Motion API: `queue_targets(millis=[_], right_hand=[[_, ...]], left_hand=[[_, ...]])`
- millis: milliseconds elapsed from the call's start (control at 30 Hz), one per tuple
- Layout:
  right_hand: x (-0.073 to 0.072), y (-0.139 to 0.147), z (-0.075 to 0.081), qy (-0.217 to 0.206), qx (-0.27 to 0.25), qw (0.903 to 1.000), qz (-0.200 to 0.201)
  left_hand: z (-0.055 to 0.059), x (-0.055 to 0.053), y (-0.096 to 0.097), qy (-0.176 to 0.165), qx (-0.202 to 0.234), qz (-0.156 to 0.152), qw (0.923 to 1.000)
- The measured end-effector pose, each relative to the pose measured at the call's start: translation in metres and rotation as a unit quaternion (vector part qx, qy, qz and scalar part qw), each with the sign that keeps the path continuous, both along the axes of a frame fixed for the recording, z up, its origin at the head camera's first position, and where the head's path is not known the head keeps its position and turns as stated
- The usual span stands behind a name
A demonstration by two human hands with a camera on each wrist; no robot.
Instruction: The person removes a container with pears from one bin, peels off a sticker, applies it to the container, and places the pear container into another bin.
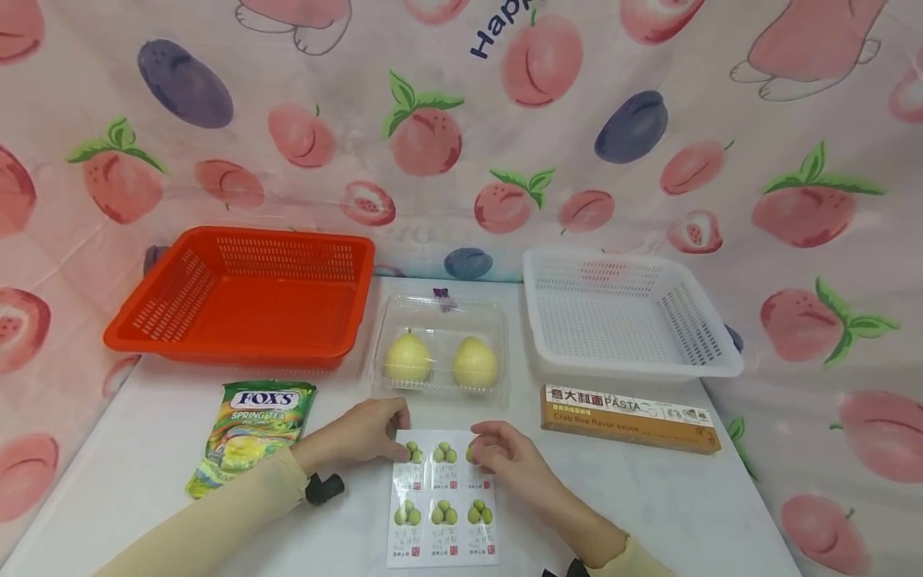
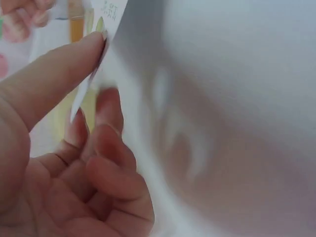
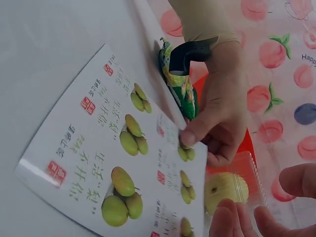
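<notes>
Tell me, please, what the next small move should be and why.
Probably start peeling the top-right label with the right hand, which is already at that part of the label sheet, while the left hand pinches the sheet near its top-left corner.

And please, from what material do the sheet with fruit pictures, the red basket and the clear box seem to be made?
Sheet: glossy paper or film, I cannot tell which; one corner shines in the right wrist view.
Red basket: probably moulded plastic, slightly shiny, with slotted walls.
Clear box: likely thin, glossy plastic; pears show through it.
</notes>
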State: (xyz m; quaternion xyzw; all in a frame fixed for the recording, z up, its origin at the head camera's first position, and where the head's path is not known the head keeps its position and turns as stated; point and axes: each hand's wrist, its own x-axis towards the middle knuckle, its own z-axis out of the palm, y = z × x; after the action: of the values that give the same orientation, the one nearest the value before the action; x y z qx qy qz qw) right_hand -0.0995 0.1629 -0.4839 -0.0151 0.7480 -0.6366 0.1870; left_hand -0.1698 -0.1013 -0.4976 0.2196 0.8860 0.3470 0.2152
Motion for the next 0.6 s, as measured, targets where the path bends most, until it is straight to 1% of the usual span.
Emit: queue_targets(millis=[100, 167, 267, 300, 367, 433, 500, 600], right_hand=[[0.001, -0.003, 0.001, -0.003, -0.013, 0.9999, 0.007], [0.001, -0.005, 0.002, -0.002, -0.018, 0.9998, 0.009], [0.000, -0.008, 0.004, -0.006, -0.018, 0.9996, 0.018], [0.000, -0.009, 0.004, -0.009, -0.018, 0.9996, 0.022], [0.000, -0.011, 0.005, -0.015, -0.022, 0.9992, 0.028], [0.000, -0.013, 0.007, -0.017, -0.029, 0.9989, 0.033], [-0.001, -0.014, 0.008, -0.017, -0.029, 0.9988, 0.035], [-0.001, -0.017, 0.009, -0.017, -0.025, 0.9989, 0.037]], left_hand=[[0.006, 0.000, -0.006, -0.034, 0.040, -0.001, 0.9986], [0.010, -0.001, -0.009, -0.069, 0.072, 0.001, 0.9950], [0.015, 0.000, -0.012, -0.126, 0.116, -0.001, 0.9852], [0.017, 0.000, -0.012, -0.147, 0.133, 0.000, 0.9801], [0.019, 0.002, -0.013, -0.178, 0.159, -0.002, 0.9710], [0.020, 0.003, -0.012, -0.201, 0.180, -0.002, 0.9628], [0.022, 0.005, -0.010, -0.217, 0.197, 0.000, 0.9562], [0.024, 0.007, -0.008, -0.228, 0.211, 0.001, 0.9506]])
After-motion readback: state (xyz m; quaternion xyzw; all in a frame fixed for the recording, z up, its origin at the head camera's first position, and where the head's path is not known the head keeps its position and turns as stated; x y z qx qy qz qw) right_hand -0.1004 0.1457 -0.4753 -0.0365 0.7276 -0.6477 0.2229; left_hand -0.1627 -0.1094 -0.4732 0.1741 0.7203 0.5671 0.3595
